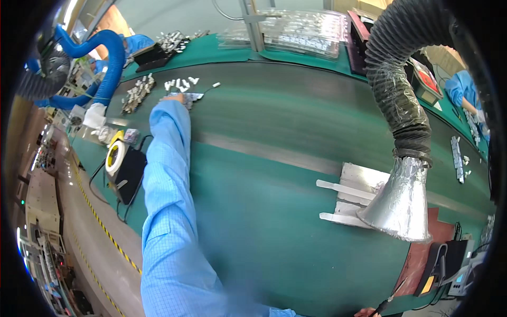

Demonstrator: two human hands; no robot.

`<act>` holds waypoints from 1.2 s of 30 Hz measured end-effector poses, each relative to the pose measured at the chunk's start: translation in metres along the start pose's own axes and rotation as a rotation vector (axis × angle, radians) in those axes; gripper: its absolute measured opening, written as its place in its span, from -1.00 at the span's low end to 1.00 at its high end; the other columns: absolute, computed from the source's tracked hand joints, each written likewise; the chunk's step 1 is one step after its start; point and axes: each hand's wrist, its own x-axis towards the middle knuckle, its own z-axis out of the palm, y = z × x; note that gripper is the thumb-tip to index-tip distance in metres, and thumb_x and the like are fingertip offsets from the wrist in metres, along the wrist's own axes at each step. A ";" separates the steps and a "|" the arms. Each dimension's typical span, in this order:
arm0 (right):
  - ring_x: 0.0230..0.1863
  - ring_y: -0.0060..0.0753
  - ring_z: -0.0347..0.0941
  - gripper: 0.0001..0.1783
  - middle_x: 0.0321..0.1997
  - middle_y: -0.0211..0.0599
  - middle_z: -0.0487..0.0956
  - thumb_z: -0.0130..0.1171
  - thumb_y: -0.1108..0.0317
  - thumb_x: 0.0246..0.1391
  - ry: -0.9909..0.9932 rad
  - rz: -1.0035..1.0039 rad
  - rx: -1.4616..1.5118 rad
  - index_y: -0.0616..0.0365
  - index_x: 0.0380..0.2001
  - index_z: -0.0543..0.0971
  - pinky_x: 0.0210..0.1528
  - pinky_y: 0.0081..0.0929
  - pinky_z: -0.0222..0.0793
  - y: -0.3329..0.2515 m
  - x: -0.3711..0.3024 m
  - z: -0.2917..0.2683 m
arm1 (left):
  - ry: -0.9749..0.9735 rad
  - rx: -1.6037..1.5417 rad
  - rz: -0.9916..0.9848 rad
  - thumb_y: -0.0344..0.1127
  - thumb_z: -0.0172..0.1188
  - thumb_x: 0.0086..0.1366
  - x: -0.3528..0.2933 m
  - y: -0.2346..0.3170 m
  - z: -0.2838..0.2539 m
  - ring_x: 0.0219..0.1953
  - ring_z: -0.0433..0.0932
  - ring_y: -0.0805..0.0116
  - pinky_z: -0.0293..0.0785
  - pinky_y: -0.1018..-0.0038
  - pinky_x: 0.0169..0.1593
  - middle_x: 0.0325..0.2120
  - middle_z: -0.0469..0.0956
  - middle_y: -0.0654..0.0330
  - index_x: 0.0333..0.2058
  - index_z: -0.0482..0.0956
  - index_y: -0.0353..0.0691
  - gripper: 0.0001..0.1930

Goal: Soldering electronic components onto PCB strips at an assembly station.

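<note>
My left arm, in a blue checked sleeve, stretches to the far left. My left hand (176,97) is closed at a silvery strip of small parts (194,97), its fingers largely hidden. Beyond it lie several small white pieces (181,84), and a heap of small metal parts (138,94) sits to its left. Only a bit of my right hand (364,313) shows at the lower edge. It is closed on the black handle of a soldering iron (381,306), whose thin tip points up and right.
A foil-wrapped fume hose (404,206) hangs over a metal plate fixture (364,179) with white strips. A soldering station (458,261) and sponge stand (430,274) sit at the right. A tape dispenser (124,166) stands left of my arm. A co-worker's arm (465,92) shows far right.
</note>
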 end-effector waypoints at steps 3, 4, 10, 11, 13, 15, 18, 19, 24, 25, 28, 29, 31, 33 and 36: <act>-0.29 -0.28 0.45 -0.51 -0.12 -0.17 0.43 -0.17 -0.05 0.42 -0.055 0.048 0.013 0.20 -0.04 0.42 -0.35 -0.47 0.44 0.000 0.002 -0.002 | -0.060 0.144 0.399 0.05 -0.06 0.42 -0.030 0.000 -0.041 0.16 0.50 0.01 0.38 0.19 0.22 0.14 0.53 0.09 0.23 0.45 0.14 -0.54; -0.28 -0.27 0.45 -0.53 -0.09 -0.17 0.42 -0.17 -0.03 0.43 -0.049 0.042 0.035 0.19 -0.04 0.42 -0.34 -0.47 0.44 -0.001 0.002 -0.004 | -0.054 0.179 0.393 -0.04 -0.04 0.43 -0.067 0.031 -0.072 0.16 0.52 0.05 0.38 0.17 0.24 0.15 0.53 0.16 0.23 0.44 0.17 -0.57; -0.30 -0.31 0.45 -0.61 -0.08 -0.15 0.41 -0.18 0.10 0.44 -0.053 -0.038 0.021 0.23 -0.02 0.42 -0.38 -0.54 0.40 -0.005 0.007 0.012 | -0.084 0.293 0.426 0.03 0.00 0.40 -0.029 0.016 -0.077 0.00 0.59 -0.07 0.48 0.17 0.08 0.01 0.61 0.02 0.05 0.61 0.09 -0.63; -0.33 -0.32 0.44 -0.63 -0.09 -0.12 0.41 -0.18 0.13 0.44 -0.046 -0.079 0.013 0.24 -0.03 0.42 -0.42 -0.54 0.37 -0.005 0.008 0.013 | -0.265 -0.249 0.236 0.06 0.12 0.33 -0.025 0.010 -0.077 -0.04 0.62 0.00 0.49 0.20 0.04 -0.06 0.65 0.04 -0.01 0.65 0.02 -0.61; -0.35 -0.32 0.43 -0.63 -0.10 -0.11 0.40 -0.18 0.15 0.44 -0.054 -0.079 -0.003 0.25 -0.04 0.41 -0.44 -0.54 0.36 -0.006 0.009 0.014 | -0.258 -0.214 0.222 0.07 0.12 0.33 -0.018 0.004 -0.075 -0.04 0.62 0.01 0.50 0.19 0.04 -0.06 0.65 0.04 -0.01 0.65 0.01 -0.61; -0.39 -0.32 0.39 -0.67 -0.17 -0.12 0.40 -0.16 0.18 0.44 -0.037 -0.085 -0.025 0.25 -0.07 0.40 -0.48 -0.53 0.31 -0.015 0.012 0.019 | -0.237 -0.154 0.180 0.09 0.12 0.33 -0.014 0.004 -0.072 -0.04 0.62 0.02 0.50 0.18 0.03 -0.06 0.65 0.05 -0.02 0.66 -0.01 -0.59; -0.41 -0.33 0.37 -0.69 -0.21 -0.13 0.40 -0.15 0.19 0.43 -0.076 -0.109 0.002 0.23 -0.06 0.39 -0.48 -0.53 0.29 -0.016 0.015 0.017 | -0.211 -0.066 0.132 0.12 0.11 0.32 -0.014 0.022 -0.061 -0.04 0.62 0.04 0.50 0.17 0.02 -0.07 0.65 0.07 -0.04 0.66 -0.05 -0.56; -0.41 -0.33 0.36 -0.69 -0.23 -0.13 0.39 -0.13 0.18 0.43 -0.091 -0.113 0.002 0.22 -0.04 0.39 -0.49 -0.52 0.28 -0.018 0.016 0.018 | -0.032 0.578 0.540 0.07 -0.03 0.40 -0.016 0.037 -0.046 -0.01 0.61 0.04 0.49 0.16 0.06 -0.01 0.62 0.07 0.05 0.60 -0.03 -0.56; -0.49 -0.37 0.33 -0.68 -0.28 -0.11 0.44 -0.10 0.16 0.43 -0.120 -0.142 0.039 0.22 -0.03 0.40 -0.52 -0.53 0.24 -0.017 0.020 0.023 | -0.463 -0.168 0.504 0.00 0.07 0.37 0.078 0.015 0.018 -0.14 0.60 0.08 0.54 0.13 -0.05 -0.13 0.61 0.08 0.05 0.57 -0.07 -0.60; -0.51 -0.38 0.32 -0.67 -0.29 -0.11 0.45 -0.09 0.15 0.43 -0.116 -0.164 0.075 0.22 -0.04 0.41 -0.52 -0.53 0.24 -0.017 0.021 0.024 | -0.555 -0.351 0.470 -0.02 0.10 0.36 0.099 -0.003 0.017 -0.17 0.60 0.09 0.55 0.13 -0.07 -0.16 0.61 0.08 0.05 0.56 -0.08 -0.60; -0.51 -0.38 0.33 -0.66 -0.30 -0.10 0.46 -0.07 0.13 0.42 -0.145 -0.134 0.149 0.23 -0.04 0.42 -0.52 -0.54 0.24 -0.010 0.026 0.019 | -0.773 -0.881 0.347 -0.07 0.18 0.33 0.149 -0.089 -0.039 -0.26 0.60 0.12 0.59 0.11 -0.16 -0.26 0.60 0.09 0.06 0.53 -0.11 -0.61; -0.50 -0.37 0.35 -0.64 -0.29 -0.09 0.47 -0.05 0.11 0.42 -0.101 -0.130 0.113 0.22 -0.03 0.43 -0.52 -0.54 0.25 -0.015 0.022 0.014 | -0.915 -1.082 0.329 -0.09 0.20 0.33 0.108 -0.116 0.021 -0.30 0.60 0.12 0.60 0.10 -0.19 -0.29 0.59 0.09 0.06 0.52 -0.12 -0.60; -0.50 -0.36 0.36 -0.64 -0.28 -0.09 0.47 -0.05 0.11 0.42 -0.116 -0.076 0.252 0.20 -0.02 0.43 -0.52 -0.53 0.26 0.000 0.021 0.015 | -0.922 -1.450 0.207 -0.12 0.25 0.31 0.107 -0.181 -0.068 -0.36 0.60 0.14 0.63 0.09 -0.24 -0.35 0.59 0.10 0.06 0.50 -0.14 -0.60; -0.50 -0.35 0.37 -0.65 -0.26 -0.08 0.48 -0.04 0.10 0.41 -0.103 -0.181 0.081 0.17 -0.01 0.44 -0.52 -0.53 0.27 -0.007 0.017 -0.001 | -0.642 -1.319 0.232 -0.16 0.31 0.21 -0.032 -0.038 -0.011 -0.23 0.64 0.18 0.61 0.16 -0.17 -0.19 0.63 0.11 0.10 0.48 -0.22 -0.49; -0.32 -0.42 0.26 -0.67 -0.26 -0.23 0.39 -0.17 0.19 0.42 -0.159 -0.144 0.289 0.19 0.00 0.45 -0.29 -0.53 0.20 0.016 0.011 -0.010 | -0.485 -1.344 0.480 -0.35 0.35 0.18 -0.176 -0.056 -0.097 -0.24 0.62 0.26 0.59 0.34 -0.18 -0.20 0.61 0.01 0.17 0.35 -0.36 -0.40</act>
